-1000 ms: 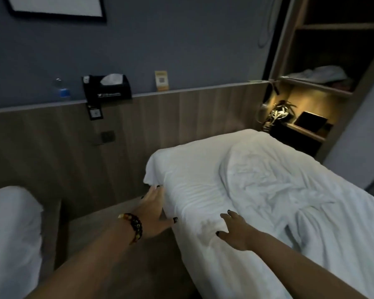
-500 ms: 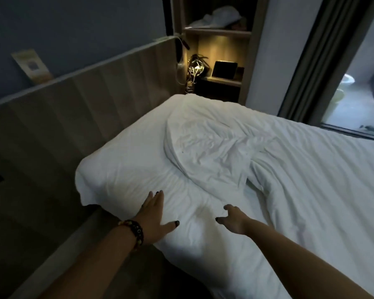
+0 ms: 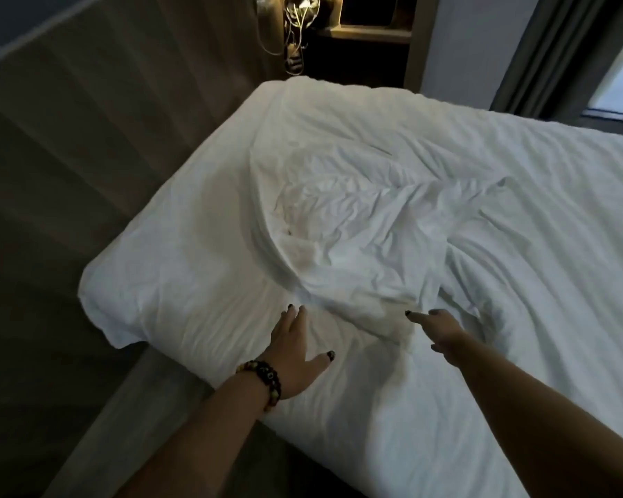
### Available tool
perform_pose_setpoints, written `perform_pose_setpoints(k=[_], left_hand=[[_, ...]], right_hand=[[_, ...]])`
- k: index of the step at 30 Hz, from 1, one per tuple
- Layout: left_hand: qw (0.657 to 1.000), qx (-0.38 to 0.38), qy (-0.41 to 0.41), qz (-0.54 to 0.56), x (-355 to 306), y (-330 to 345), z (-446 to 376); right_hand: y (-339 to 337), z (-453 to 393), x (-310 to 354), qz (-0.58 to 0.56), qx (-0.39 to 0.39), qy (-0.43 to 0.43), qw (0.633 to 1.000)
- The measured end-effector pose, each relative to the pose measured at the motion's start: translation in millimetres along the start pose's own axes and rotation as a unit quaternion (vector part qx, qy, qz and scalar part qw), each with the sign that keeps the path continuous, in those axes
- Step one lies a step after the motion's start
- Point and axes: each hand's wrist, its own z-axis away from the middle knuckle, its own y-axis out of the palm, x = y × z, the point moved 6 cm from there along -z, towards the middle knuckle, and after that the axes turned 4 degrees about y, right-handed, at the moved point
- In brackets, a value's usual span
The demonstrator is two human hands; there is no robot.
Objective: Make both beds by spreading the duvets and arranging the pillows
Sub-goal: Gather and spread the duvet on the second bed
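A white pillow [image 3: 180, 267] lies at the head of the bed, against the wooden headboard wall. A crumpled white duvet [image 3: 367, 224] overlaps its right part and spreads rightward over the bed [image 3: 374, 443]. My left hand [image 3: 295, 357], with a beaded bracelet at the wrist, rests flat on the pillow's near edge, fingers straight. My right hand [image 3: 443, 332] hovers or rests at the duvet's folded near corner, fingers extended toward it. Only this bed is in view.
A wooden headboard panel [image 3: 87, 138] runs along the left. A lit shelf niche with tangled cables [image 3: 295, 30] stands beyond the bed's far corner. A dark curtain [image 3: 561, 48] and a window are at the upper right. Dark floor lies at the lower left.
The view has swung right and down, dropping the other bed and tissue box out of sight. Both hands have slid further onto the pillow and toward the duvet's fold.
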Motion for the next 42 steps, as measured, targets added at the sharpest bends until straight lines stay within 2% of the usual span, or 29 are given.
perform_pose_setpoints(k=[7, 13, 17, 19, 22, 25, 27, 28, 30, 33, 37, 39, 42], left_hand=[[0.995, 0.027, -0.085, 0.04, 43, 22, -52], [0.99, 0.03, -0.101, 0.089, 67, 34, -74], [0.979, 0.032, -0.131, 0.15, 67, 38, -74], [0.965, 0.037, -0.145, 0.216, 61, 37, -75], [0.91, 0.013, -0.194, 0.367, 50, 28, -78], [0.809, 0.045, -0.238, 0.536, 43, 22, -76], [0.739, 0.073, -0.211, 0.636, 29, 14, -73], [0.724, 0.074, -0.183, 0.661, 23, 6, -71], [0.725, 0.035, -0.164, 0.667, 19, -13, -65], [0.724, 0.008, -0.181, 0.665, 36, -32, -62], [0.77, -0.024, -0.159, 0.618, 67, -75, -53], [0.779, -0.008, -0.149, 0.608, 84, -94, -42], [0.801, 0.061, -0.126, 0.582, 120, -115, -28]], right_hand=[[37, -76, 22, -0.088, 0.008, 0.015, 0.996], [52, -106, 31, -0.179, 0.033, 0.028, 0.983], [74, -88, 57, -0.215, 0.095, 0.011, 0.972], [82, -67, 70, -0.232, 0.113, 0.009, 0.966], [88, -23, 80, -0.26, 0.144, 0.008, 0.955], [89, 24, 87, -0.283, 0.171, -0.004, 0.944], [90, 54, 91, -0.289, 0.185, -0.015, 0.939], [90, 66, 94, -0.289, 0.185, -0.021, 0.939], [89, 86, 98, -0.29, 0.166, -0.032, 0.942], [93, 105, 98, -0.295, 0.128, -0.012, 0.947], [128, 130, 101, -0.293, 0.11, 0.011, 0.95], [155, 144, 107, -0.298, 0.118, 0.013, 0.947], [203, 168, 122, -0.366, 0.143, 0.012, 0.92]])
